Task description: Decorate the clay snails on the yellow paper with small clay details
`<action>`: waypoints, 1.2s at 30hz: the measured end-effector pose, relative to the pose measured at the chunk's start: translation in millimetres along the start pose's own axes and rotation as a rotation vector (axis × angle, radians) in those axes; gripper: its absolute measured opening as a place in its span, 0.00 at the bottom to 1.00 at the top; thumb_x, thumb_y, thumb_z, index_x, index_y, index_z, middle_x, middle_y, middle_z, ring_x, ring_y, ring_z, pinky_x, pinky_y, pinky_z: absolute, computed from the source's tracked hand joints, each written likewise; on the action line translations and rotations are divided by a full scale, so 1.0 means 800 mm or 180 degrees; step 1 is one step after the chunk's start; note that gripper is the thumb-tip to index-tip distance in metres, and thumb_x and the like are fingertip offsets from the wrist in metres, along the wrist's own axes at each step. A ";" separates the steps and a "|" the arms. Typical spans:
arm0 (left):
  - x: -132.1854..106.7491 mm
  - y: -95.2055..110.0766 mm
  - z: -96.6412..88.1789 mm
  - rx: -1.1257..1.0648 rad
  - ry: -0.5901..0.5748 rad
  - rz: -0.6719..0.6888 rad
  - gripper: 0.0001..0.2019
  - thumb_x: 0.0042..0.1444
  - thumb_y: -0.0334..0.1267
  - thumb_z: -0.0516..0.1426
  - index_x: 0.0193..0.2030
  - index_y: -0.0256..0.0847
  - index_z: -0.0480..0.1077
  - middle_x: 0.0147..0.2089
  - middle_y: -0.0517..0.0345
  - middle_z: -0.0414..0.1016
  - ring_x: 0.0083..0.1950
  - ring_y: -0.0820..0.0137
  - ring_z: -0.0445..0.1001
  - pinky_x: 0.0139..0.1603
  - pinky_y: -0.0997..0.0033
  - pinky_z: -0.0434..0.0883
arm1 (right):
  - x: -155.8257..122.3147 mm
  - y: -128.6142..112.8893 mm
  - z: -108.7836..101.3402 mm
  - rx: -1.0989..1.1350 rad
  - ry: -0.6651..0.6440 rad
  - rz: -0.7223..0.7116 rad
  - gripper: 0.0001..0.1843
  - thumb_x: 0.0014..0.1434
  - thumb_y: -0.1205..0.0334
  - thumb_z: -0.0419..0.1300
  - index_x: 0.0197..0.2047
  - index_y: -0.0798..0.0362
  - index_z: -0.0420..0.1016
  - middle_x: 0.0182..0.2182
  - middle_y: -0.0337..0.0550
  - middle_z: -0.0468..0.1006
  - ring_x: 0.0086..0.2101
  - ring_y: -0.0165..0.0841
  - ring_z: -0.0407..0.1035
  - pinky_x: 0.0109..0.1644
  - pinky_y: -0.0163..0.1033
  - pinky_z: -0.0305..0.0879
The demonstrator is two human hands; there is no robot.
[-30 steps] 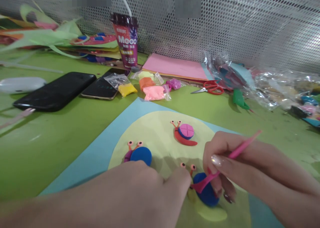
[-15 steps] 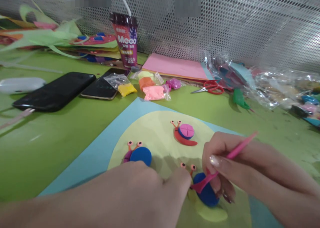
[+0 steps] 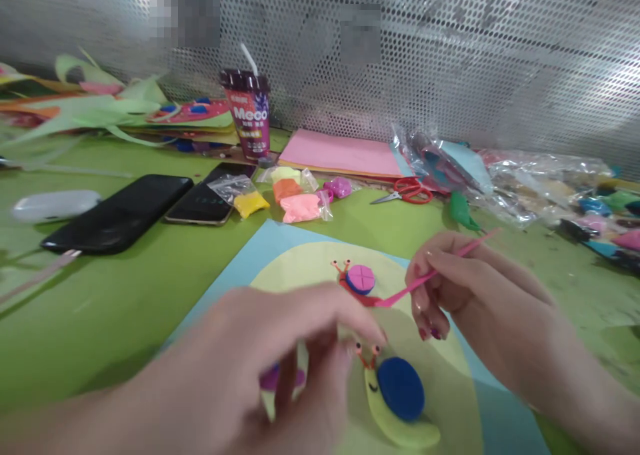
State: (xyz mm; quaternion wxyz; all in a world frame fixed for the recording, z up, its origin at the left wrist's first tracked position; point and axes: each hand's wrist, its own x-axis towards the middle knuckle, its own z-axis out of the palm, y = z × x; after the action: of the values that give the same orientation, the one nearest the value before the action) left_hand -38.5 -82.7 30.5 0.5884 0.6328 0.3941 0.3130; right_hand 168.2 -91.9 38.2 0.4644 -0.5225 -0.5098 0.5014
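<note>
My right hand [image 3: 450, 285] grips a thin pink clay modelling tool [image 3: 423, 278], its flat tip by the tail of a red clay snail [image 3: 367, 300] with a pink, cross-scored shell. Nearer me lies a yellow clay snail [image 3: 400, 435] with a blue disc [image 3: 401, 388] for a shell, stalked eyes and a small dark curved mark. My left hand [image 3: 300, 348], slightly blurred, hovers by those eyes, fingers bent and apart, seemingly holding nothing. It mostly hides a purple clay snail [image 3: 270, 379]. All lie on a pale yellow round on blue paper [image 3: 505, 402].
Bags of coloured clay [image 3: 300, 207], two phones [image 3: 120, 212], a white case [image 3: 56, 205] and red-handled scissors [image 3: 413, 190] lie beyond the paper. Behind stand a drink cup [image 3: 250, 118], pink sheets [image 3: 340, 152], plastic bags [image 3: 525, 182] and a perforated metal panel [image 3: 310, 55].
My left hand has lifted off the paper, uncovering the yellow snail's face. My right hand has drawn the tool up and away from that snail, towards the red one. The view has tilted up.
</note>
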 end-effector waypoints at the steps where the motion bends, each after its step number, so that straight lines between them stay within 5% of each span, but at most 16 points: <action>1: 0.007 0.008 -0.002 0.0202 -0.0014 0.0105 0.07 0.50 0.34 0.55 0.32 0.48 0.74 0.18 0.65 0.68 0.20 0.75 0.67 0.18 0.81 0.60 | 0.003 0.001 -0.001 0.0125 0.0092 -0.0010 0.13 0.60 0.58 0.53 0.26 0.53 0.68 0.20 0.38 0.70 0.20 0.27 0.63 0.22 0.32 0.64; 7: 0.044 0.011 -0.025 0.0128 0.0151 0.0373 0.04 0.54 0.37 0.55 0.35 0.47 0.71 0.32 0.63 0.76 0.24 0.78 0.71 0.22 0.84 0.68 | 0.021 0.014 -0.012 0.0359 0.0591 -0.0141 0.10 0.57 0.60 0.55 0.25 0.53 0.67 0.21 0.37 0.69 0.20 0.28 0.63 0.21 0.33 0.63; 12: 0.068 -0.005 -0.032 -0.0227 0.0151 0.0321 0.05 0.54 0.41 0.56 0.35 0.44 0.71 0.37 0.59 0.76 0.38 0.70 0.74 0.26 0.81 0.72 | 0.039 0.030 -0.014 0.0397 0.0922 -0.0059 0.09 0.53 0.59 0.58 0.25 0.53 0.67 0.19 0.37 0.69 0.18 0.28 0.61 0.20 0.33 0.61; 17: 0.084 -0.012 -0.044 -0.0537 0.0270 0.0142 0.09 0.52 0.43 0.58 0.34 0.40 0.72 0.40 0.54 0.76 0.30 0.75 0.71 0.23 0.83 0.69 | 0.043 0.032 -0.013 0.0533 0.0935 0.0071 0.08 0.51 0.60 0.58 0.23 0.53 0.67 0.17 0.37 0.68 0.19 0.28 0.60 0.20 0.32 0.58; 22: 0.099 -0.019 -0.053 -0.1433 0.0307 -0.0475 0.08 0.56 0.31 0.54 0.40 0.38 0.72 0.44 0.52 0.74 0.30 0.81 0.70 0.26 0.87 0.69 | 0.042 0.027 -0.017 0.0761 0.0719 0.0155 0.09 0.52 0.61 0.57 0.22 0.53 0.66 0.15 0.36 0.66 0.18 0.27 0.58 0.21 0.32 0.57; 29: 0.104 -0.022 -0.055 -0.1981 0.0612 -0.0708 0.09 0.58 0.31 0.51 0.32 0.35 0.72 0.34 0.55 0.74 0.24 0.83 0.67 0.23 0.87 0.68 | 0.044 0.030 -0.019 0.0818 0.0672 0.0232 0.09 0.51 0.61 0.57 0.23 0.55 0.66 0.16 0.37 0.66 0.19 0.26 0.59 0.21 0.31 0.57; 36: 0.092 -0.011 -0.041 -0.1722 0.0178 -0.0732 0.10 0.53 0.37 0.58 0.24 0.34 0.68 0.23 0.61 0.68 0.20 0.83 0.61 0.21 0.85 0.65 | 0.043 0.028 -0.019 0.0810 0.0204 0.0345 0.09 0.52 0.62 0.56 0.23 0.56 0.66 0.16 0.37 0.67 0.17 0.26 0.59 0.19 0.30 0.59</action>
State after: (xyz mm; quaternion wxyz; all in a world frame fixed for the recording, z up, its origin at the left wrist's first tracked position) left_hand -31.8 -2.6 20.7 0.7562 0.3953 0.3816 0.3553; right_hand 183.8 -58.4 15.2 0.5152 -0.5018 -0.3981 0.5694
